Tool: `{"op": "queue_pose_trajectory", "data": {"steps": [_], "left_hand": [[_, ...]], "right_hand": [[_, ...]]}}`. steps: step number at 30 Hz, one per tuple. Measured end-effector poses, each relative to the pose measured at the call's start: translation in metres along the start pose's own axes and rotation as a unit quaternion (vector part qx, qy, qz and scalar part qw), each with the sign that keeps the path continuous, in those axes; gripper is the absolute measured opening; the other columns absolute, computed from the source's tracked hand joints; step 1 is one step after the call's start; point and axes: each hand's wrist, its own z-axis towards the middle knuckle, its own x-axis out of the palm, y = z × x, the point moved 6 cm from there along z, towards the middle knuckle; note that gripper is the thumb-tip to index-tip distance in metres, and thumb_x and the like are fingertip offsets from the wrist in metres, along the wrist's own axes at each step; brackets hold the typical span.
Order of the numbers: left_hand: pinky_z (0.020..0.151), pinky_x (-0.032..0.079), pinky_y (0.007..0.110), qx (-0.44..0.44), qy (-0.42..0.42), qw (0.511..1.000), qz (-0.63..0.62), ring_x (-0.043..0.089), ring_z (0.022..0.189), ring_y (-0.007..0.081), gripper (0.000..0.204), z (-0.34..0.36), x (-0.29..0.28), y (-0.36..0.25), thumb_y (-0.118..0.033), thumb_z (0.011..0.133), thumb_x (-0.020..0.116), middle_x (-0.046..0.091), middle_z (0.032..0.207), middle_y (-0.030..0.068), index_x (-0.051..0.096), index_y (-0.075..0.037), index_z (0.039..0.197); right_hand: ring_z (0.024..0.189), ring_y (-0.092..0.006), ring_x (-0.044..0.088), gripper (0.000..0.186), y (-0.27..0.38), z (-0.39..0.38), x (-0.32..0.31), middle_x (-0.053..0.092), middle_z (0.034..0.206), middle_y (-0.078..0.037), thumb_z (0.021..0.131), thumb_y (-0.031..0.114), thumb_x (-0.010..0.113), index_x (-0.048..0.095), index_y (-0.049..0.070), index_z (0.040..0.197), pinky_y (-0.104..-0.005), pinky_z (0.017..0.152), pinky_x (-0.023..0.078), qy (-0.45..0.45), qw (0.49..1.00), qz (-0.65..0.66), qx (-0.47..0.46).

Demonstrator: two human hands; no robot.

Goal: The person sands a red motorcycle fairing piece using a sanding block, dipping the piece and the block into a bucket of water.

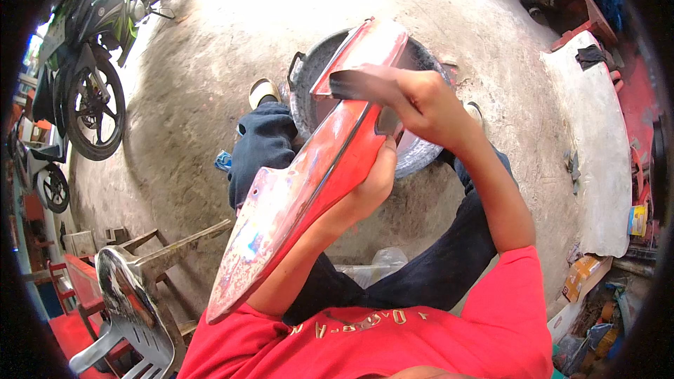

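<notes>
A long red plastic body panel [281, 210], with pale worn patches and a dark groove along it, lies diagonally across my view above a speckled grey basin [420, 165]. My left hand [368, 189] grips the panel from underneath along its right side. My right hand [425, 105] is closed on a dark grey thin sheet [354, 86], like abrasive paper, blurred, held against the upper part of the panel. My legs are on either side of the basin.
Two motorbikes [98, 98] stand at the left. A worn metal-and-plastic chair [130, 309] is at lower left. A pale slab [590, 161] and cluttered shelves [576, 7] line the right. A small blue packet [224, 160] lies on the concrete floor.
</notes>
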Motion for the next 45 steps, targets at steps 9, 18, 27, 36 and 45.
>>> {"op": "queue_pose_trajectory", "data": {"steps": [9,18,27,36,45], "left_hand": [[0.084,0.054,0.046,0.022,-0.007,0.999,-0.042,0.066,0.098,0.0431,0.051,0.006,-0.004,-0.01,-0.009,0.086,0.062,0.066,0.111,0.024,0.058,-0.001,0.136],[0.081,0.053,0.046,0.052,0.023,0.998,-0.012,0.066,0.098,0.0402,0.035,-0.005,0.006,0.012,-0.013,0.088,0.063,0.069,0.104,0.0212,0.065,-0.001,0.12],[0.09,0.051,0.04,-0.098,-0.02,0.972,-0.211,0.068,0.101,0.0281,0.022,-0.009,0.0,0.026,-0.011,0.097,0.059,0.071,0.109,0.0168,0.067,0.001,0.114],[0.091,0.051,0.042,-0.069,-0.029,0.987,-0.144,0.068,0.101,0.0321,0.024,-0.01,0.002,0.026,-0.012,0.096,0.06,0.071,0.109,0.0181,0.068,0.002,0.114],[0.096,0.05,0.039,-0.11,0.009,0.984,-0.138,0.066,0.11,0.0286,0.03,-0.01,0.004,0.024,-0.016,0.103,0.057,0.068,0.118,0.0182,0.063,0.002,0.126]], "right_hand": [[0.081,-0.0411,0.07,0.02,-0.046,0.003,-0.047,0.072,0.09,-0.021,0.101,0.016,0.06,0.071,0.003,0.111,-0.0451,0.069,0.056,-0.142,0.966,-0.165,0.138],[0.096,-0.034,0.071,0.047,0.017,-0.004,0.008,0.07,0.109,-0.02,0.089,0.002,0.057,0.065,0.013,0.134,-0.0437,0.083,0.058,0.027,0.996,0.006,-0.082],[0.113,-0.0305,0.069,0.038,0.022,0.003,0.02,0.07,0.121,-0.017,0.097,0.011,0.056,0.064,0.01,0.135,-0.0388,0.096,0.055,0.01,0.995,0.033,-0.095],[0.089,-0.0325,0.073,0.044,0.018,0.003,0.02,0.074,0.106,-0.016,0.092,0.012,0.059,0.065,0.012,0.135,-0.0411,0.082,0.058,-0.039,0.993,0.007,-0.111],[0.118,-0.0326,0.068,0.035,0.005,-0.006,0.017,0.07,0.126,-0.019,0.099,0.005,0.057,0.064,0.006,0.133,-0.0383,0.1,0.054,-0.005,1.0,0.02,0.016]]}}
